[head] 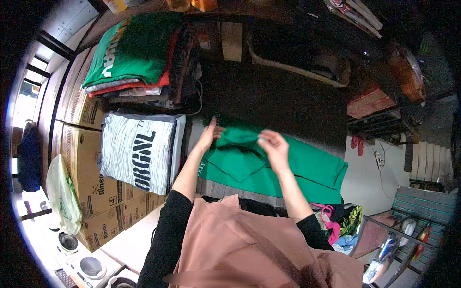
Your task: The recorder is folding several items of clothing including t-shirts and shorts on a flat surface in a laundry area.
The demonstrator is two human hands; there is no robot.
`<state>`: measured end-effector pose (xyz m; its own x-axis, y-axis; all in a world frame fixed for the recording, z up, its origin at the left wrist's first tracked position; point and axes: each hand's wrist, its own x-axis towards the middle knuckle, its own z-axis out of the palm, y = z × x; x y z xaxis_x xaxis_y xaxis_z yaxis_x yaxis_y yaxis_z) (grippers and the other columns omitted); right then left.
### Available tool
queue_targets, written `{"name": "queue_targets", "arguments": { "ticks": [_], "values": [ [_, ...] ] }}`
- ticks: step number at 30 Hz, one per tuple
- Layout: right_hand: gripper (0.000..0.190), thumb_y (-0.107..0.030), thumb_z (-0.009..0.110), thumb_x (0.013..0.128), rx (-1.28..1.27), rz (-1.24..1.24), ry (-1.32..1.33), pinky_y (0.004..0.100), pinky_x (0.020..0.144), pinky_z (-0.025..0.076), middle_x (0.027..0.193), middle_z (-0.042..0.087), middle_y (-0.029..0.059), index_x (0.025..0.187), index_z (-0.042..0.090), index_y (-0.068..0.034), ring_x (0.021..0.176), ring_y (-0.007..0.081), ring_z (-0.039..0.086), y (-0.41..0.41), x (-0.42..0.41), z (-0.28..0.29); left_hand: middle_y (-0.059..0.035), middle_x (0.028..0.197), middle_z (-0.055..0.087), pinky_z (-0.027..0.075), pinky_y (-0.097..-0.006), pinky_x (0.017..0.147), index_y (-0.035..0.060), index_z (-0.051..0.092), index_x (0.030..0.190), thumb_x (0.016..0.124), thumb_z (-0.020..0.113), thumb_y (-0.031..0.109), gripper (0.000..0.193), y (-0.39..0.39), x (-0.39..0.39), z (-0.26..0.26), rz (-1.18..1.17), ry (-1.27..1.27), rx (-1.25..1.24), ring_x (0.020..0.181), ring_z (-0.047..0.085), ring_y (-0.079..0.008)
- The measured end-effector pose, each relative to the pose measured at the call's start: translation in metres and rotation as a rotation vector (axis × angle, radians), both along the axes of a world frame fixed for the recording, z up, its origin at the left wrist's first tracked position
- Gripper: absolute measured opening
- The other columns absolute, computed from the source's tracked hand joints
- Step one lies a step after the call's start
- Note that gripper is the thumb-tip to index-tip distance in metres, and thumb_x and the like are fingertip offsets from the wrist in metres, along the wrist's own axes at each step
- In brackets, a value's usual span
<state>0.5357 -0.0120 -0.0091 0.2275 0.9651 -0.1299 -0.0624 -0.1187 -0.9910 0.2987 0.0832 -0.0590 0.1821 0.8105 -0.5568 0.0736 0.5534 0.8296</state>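
Note:
A green shirt, partly folded and bearing white lettering at its left side, lies across a grey surface before me. At its far left edge is my left hand, thumb raised and fingers against the cloth; whether they grip it is hidden. My right hand pinches a bunched, lifted part of the same shirt, its fingertips slightly blurred. Between the hands, that raised flap bends over a dark opening in the fabric. A pointed fold of the shirt hangs nearer to me.
Left of me, a stack of folded shirts has a white-grey printed one on top. Behind it rises another stack topped by a green shirt. Rinso cartons and washing machines stand farther left. Loose clothes lie at right.

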Motion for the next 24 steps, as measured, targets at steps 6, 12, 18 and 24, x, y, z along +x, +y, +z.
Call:
{"name": "queue_targets", "arguments": {
  "ticks": [6, 12, 18, 24],
  "values": [
    [0.064, -0.030, 0.081, 0.069, -0.460, -0.219, -0.110, 0.0302, 0.079, 0.048, 0.092, 0.064, 0.0149, 0.112, 0.051, 0.007, 0.086, 0.0184, 0.060, -0.002, 0.002, -0.020, -0.0092, 0.085, 0.066, 0.043, -0.0248, 0.066, -0.0041, 0.065, 0.094, 0.083, 0.064, 0.047, 0.052, 0.003, -0.005, -0.025, -0.202, 0.414, 0.306, 0.077, 0.058, -0.0129],
    [0.042, -0.016, 0.075, 0.073, -0.460, -0.168, -0.171, 0.0348, 0.072, 0.048, 0.087, 0.066, 0.0130, 0.106, 0.055, 0.002, 0.081, 0.0221, 0.062, -0.007, 0.006, -0.027, -0.0137, 0.065, 0.063, 0.044, -0.0368, 0.056, -0.0015, 0.064, 0.073, 0.077, 0.068, 0.034, 0.036, -0.023, -0.002, 0.030, -0.158, 0.533, 0.384, 0.061, 0.062, -0.0212],
    [0.036, -0.010, 0.067, 0.074, 0.146, 0.127, -1.201, 0.0423, 0.089, 0.041, 0.111, 0.060, 0.0135, 0.107, 0.055, -0.001, 0.101, 0.0314, 0.055, -0.042, -0.019, -0.014, -0.0102, 0.082, 0.060, 0.046, -0.0398, 0.068, 0.0060, 0.061, 0.095, 0.076, 0.066, 0.016, 0.022, -0.064, -0.004, 0.028, -0.216, 0.917, 0.828, 0.077, 0.059, -0.0280],
    [0.062, -0.051, 0.044, 0.089, 0.227, 0.659, -1.326, 0.0501, 0.113, 0.011, 0.151, 0.020, 0.0095, 0.143, 0.032, -0.022, 0.140, 0.0300, 0.014, -0.056, -0.040, -0.023, -0.0059, 0.094, 0.058, 0.043, -0.0352, 0.077, 0.0063, 0.057, 0.098, 0.078, 0.051, 0.015, 0.023, -0.028, 0.014, 0.017, -0.562, 1.119, 1.381, 0.089, 0.056, -0.0207]
  ]
}}
